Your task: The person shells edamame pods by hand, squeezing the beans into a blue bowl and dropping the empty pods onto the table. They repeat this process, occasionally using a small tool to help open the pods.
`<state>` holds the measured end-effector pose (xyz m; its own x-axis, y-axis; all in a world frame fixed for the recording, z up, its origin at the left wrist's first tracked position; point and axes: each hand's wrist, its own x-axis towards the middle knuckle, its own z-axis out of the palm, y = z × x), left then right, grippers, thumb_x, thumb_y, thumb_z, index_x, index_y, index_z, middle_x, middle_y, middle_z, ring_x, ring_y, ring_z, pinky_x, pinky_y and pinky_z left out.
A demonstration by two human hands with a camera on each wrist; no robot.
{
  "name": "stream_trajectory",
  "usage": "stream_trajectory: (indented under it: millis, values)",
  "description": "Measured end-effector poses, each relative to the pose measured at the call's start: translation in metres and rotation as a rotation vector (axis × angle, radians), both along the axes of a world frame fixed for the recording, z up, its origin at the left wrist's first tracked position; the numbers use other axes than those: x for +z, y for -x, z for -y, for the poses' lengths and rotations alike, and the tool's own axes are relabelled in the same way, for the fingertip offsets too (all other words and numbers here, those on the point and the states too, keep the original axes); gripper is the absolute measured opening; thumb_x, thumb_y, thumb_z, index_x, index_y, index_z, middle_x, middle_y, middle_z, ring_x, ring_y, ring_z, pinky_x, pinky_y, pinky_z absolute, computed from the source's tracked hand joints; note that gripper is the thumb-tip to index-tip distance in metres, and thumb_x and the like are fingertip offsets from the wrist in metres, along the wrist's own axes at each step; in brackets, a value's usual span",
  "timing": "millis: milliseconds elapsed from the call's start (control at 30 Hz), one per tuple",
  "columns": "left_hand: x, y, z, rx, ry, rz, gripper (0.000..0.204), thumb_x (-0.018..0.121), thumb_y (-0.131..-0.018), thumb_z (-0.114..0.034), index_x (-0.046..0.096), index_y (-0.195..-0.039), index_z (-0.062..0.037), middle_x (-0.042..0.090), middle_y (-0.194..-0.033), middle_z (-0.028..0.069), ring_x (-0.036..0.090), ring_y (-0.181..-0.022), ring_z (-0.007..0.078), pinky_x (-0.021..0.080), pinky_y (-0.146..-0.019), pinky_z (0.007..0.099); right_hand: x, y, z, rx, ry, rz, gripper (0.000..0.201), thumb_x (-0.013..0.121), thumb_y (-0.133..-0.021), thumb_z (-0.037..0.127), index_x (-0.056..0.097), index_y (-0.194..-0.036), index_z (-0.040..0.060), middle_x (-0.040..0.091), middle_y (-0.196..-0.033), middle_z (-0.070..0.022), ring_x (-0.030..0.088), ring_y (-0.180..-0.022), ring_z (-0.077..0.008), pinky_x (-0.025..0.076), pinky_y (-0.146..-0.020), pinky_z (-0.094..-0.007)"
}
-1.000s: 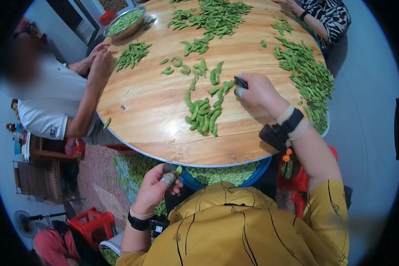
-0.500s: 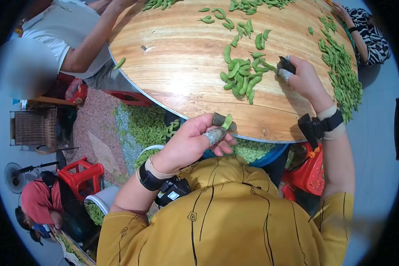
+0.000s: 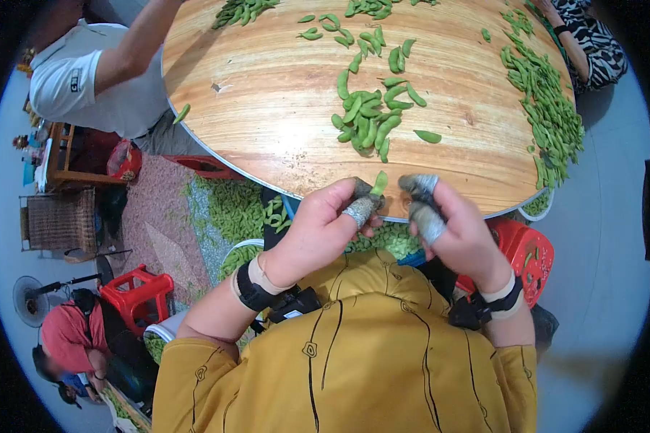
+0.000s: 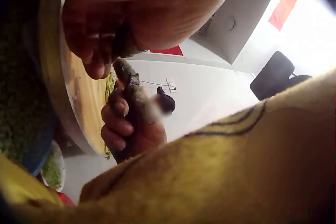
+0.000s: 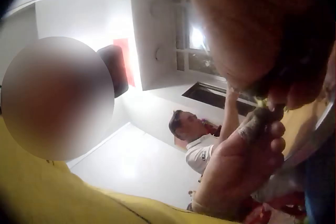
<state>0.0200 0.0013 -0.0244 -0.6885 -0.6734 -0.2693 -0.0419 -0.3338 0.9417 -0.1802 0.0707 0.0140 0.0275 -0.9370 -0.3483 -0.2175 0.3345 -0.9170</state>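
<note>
My left hand pinches a green soybean pod between thumb and forefinger, near the table's front edge. The pod's tip points up past wrapped fingertips. Close to its right is my right hand, thumb and forefinger bent and apart, with no pod showing between them. Silvery, dirt-darkened wraps cover the thumbs and forefingers. Beyond the hands, a small heap of pods lies on the wooden table, with a single pod to its right. In the left wrist view the right hand shows below the left.
Shelled beans fill a blue basin under the table edge. A larger pod pile lies at the right. One person in a white shirt sits at the left. Red stools stand nearby; pods cover the floor at left.
My right hand has come from the pod heap back toward the left hand. A single pod now lies apart from the heap. The left hand rose to the table edge, still pinching its pod.
</note>
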Motion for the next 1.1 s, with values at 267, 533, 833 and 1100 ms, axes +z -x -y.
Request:
stream_trajectory:
  millis: [267,533,833,1100]
  values:
    - [0.002,0.012,-0.013,-0.008,0.154,0.083,0.02,0.044,-0.091,0.0,0.058,-0.106,0.0005,0.062,-0.086,0.003,0.057,-0.073,0.0091,0.048,-0.067,0.023,-0.007,-0.001,-0.01,0.052,0.17,0.025,0.043,0.053,-0.081,0.003,0.051,-0.124,0.0028,0.064,-0.091,-0.0128,0.063,-0.078,-0.0192,0.049,-0.072,-0.0287]
    - [0.015,0.02,-0.013,0.019,0.809,0.241,0.019,0.052,-0.08,0.0,0.061,-0.097,-0.0007,0.059,-0.08,0.0123,0.058,-0.073,0.0236,0.048,-0.065,0.0328,-0.013,0.001,-0.013,0.004,-0.041,0.368,0.046,0.045,-0.089,0.005,0.045,-0.134,0.0105,0.056,-0.075,0.0016,0.045,-0.052,-0.0015,0.039,-0.047,-0.0164]
    - [0.009,0.022,-0.005,0.087,0.814,0.261,0.016,0.055,-0.08,0.0,0.063,-0.094,0.0002,0.058,-0.079,0.0134,0.058,-0.071,0.024,0.046,-0.063,0.0313,-0.006,-0.001,-0.013,-0.044,0.034,0.412,0.047,0.044,-0.09,0.004,0.041,-0.136,0.009,0.057,-0.076,0.0008,0.043,-0.05,-0.0017,0.036,-0.046,-0.0165]
    - [0.012,0.022,-0.005,0.02,1.076,0.313,0.014,0.056,-0.08,-0.001,0.061,-0.093,0.0005,0.055,-0.078,0.0122,0.056,-0.069,0.0222,0.045,-0.063,0.0336,-0.014,0.006,-0.007,-0.045,-0.053,0.474,0.04,0.045,-0.092,0.005,0.046,-0.132,0.0098,0.055,-0.072,0.0018,0.04,-0.047,-0.002,0.033,-0.043,-0.0173]
